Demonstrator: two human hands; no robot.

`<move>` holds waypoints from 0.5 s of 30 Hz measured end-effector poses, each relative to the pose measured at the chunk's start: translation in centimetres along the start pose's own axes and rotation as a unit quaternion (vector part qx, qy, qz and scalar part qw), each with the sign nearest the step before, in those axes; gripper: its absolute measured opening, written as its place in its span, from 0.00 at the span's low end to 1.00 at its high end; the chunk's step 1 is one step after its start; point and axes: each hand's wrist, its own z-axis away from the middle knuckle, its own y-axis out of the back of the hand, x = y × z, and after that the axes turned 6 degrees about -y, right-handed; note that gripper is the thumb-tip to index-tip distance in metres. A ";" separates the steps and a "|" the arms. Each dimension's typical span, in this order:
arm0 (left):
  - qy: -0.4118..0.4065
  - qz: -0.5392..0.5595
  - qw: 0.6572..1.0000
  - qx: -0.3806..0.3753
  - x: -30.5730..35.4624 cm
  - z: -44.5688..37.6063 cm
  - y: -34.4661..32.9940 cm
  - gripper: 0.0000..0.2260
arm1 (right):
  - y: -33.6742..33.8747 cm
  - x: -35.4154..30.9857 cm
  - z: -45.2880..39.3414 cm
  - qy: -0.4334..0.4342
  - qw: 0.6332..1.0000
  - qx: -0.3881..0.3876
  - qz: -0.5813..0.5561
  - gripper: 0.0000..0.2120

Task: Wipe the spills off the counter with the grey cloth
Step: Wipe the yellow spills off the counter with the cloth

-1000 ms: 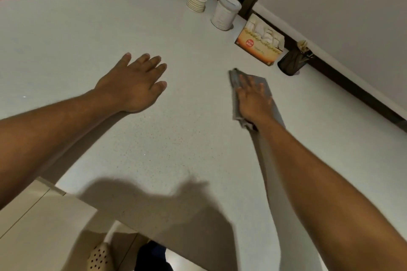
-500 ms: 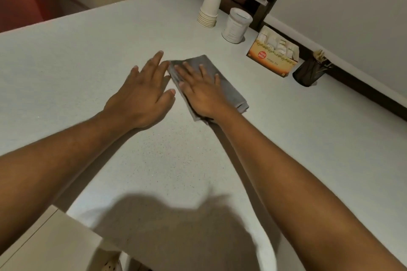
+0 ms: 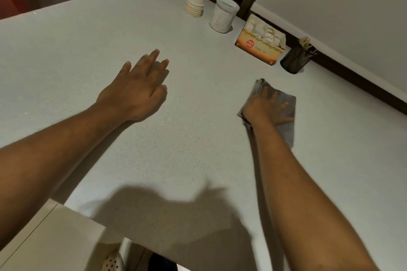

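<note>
**Cloth at work near the tea box, no spill left in sight**

The right hand [image 3: 267, 106] lies flat on the grey cloth [image 3: 286, 121], fingers spread wide and pressing it onto the counter [image 3: 198, 138]; it pins the cloth from above and does not pinch it. The cloth sits on the near side of the tea box [image 3: 259, 45], apart from it, and nearer still to the person than the dark holder [image 3: 295, 59] that stands just beside the box.

The left hand [image 3: 136, 88] is open and holds nothing, palm down on bare counter well to the left of the tea box, seemingly as a brace.

As for progress, I judge the wiping to be under way: the surface shows only its own fine speckle, with no wet patch or stain that I can make out (dim light could hide a thin film). Whether anything remains under the cloth or beyond the frame cannot be told.

The cloth is folded into a rough oblong. Its long axis runs from a bunched corner pointing toward the tea box down to a flat end trailing beside the right forearm, toward the person.
</note>
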 end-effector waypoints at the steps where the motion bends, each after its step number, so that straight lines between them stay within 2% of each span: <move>1: -0.001 -0.007 1.000 -0.004 0.0 0.0 -0.1 0.32 | -0.7 -1.2 1.7 0.027 1.000 0.003 0.002 0.41; 2: -0.002 -0.012 1.000 -0.009 -0.1 0.0 -0.1 0.32 | -1.4 -2.1 3.6 0.073 0.997 0.009 0.005 0.43; 4: -0.004 -0.029 0.999 -0.025 -0.1 0.0 -0.1 0.33 | -2.6 -3.1 7.5 0.200 0.979 0.018 0.019 0.39; 6: -0.008 -0.057 0.997 -0.046 -0.2 0.0 -0.2 0.35 | -3.0 -2.4 10.4 0.323 0.946 0.011 0.022 0.30; 9: -0.003 -0.075 0.994 -0.074 -0.3 -0.1 -0.1 0.36 | -2.2 0.9 13.2 0.453 0.891 -0.020 0.020 0.27; 13: 0.001 -0.077 0.994 -0.081 -0.5 -0.2 -0.2 0.35 | -2.3 8.6 14.9 0.558 0.829 -0.045 0.002 0.25; 15: -0.002 -0.082 0.994 -0.079 -0.7 -0.2 -0.3 0.34 | -1.7 11.9 13.6 0.546 0.836 -0.047 -0.016 0.24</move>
